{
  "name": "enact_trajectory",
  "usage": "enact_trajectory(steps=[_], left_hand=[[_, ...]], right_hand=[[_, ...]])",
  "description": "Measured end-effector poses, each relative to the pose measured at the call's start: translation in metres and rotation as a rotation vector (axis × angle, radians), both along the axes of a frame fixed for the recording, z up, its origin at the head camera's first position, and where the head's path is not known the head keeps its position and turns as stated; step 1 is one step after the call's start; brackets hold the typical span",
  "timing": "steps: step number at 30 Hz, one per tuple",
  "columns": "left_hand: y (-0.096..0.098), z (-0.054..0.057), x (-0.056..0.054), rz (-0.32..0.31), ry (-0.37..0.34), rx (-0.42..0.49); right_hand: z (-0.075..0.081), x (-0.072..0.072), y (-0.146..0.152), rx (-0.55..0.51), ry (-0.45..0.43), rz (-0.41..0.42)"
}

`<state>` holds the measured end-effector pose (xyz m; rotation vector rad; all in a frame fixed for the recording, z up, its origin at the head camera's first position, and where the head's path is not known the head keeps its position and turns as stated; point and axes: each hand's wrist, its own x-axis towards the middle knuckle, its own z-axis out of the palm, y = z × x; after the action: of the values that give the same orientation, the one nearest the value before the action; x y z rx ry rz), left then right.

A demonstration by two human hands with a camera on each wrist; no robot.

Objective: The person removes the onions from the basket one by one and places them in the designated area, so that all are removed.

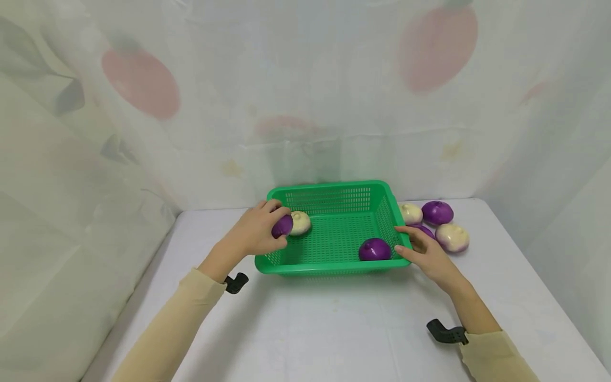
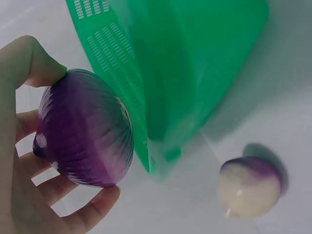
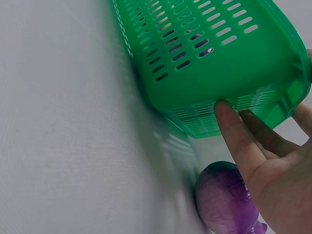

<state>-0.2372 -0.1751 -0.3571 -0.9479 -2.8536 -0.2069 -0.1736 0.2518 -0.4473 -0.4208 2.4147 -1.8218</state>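
Observation:
My left hand [image 1: 261, 229] holds a purple onion [image 2: 87, 129] between thumb and fingers, at the left end of a green plastic basket [image 1: 334, 267]. A cream onion [image 1: 300, 223] shows just beside it, inside the basket. At the other end, my right hand [image 1: 426, 257] grips the basket's right rim. The right wrist view has its fingers [image 3: 234, 131] against the outer wall. Another purple onion [image 1: 374, 249] lies in the basket's front right corner.
Right of the basket, several onions lie on the white table, among them a purple one [image 1: 437, 212] and a cream one [image 1: 452, 237]. In the left wrist view a cream-and-purple onion [image 2: 249, 187] lies on the white surface. A patterned curtain [image 1: 305, 79] hangs behind.

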Motion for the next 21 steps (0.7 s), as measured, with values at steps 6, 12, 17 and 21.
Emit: enact_trajectory(steps=[6,12,17,21], left_hand=[[-0.015,0.004,0.002,0.051,0.016,0.033],[-0.03,0.004,0.001,0.089,0.046,0.039],[-0.045,0.005,-0.001,0.13,0.063,0.038],[-0.055,0.005,-0.002,0.161,0.069,0.037]], right_hand=[[-0.001,0.0,0.001,0.003,0.003,0.0],[-0.002,-0.001,0.002,0.029,0.009,-0.015],[-0.001,-0.001,0.001,0.034,0.013,-0.018],[-0.002,-0.001,0.001,0.031,0.004,-0.022]])
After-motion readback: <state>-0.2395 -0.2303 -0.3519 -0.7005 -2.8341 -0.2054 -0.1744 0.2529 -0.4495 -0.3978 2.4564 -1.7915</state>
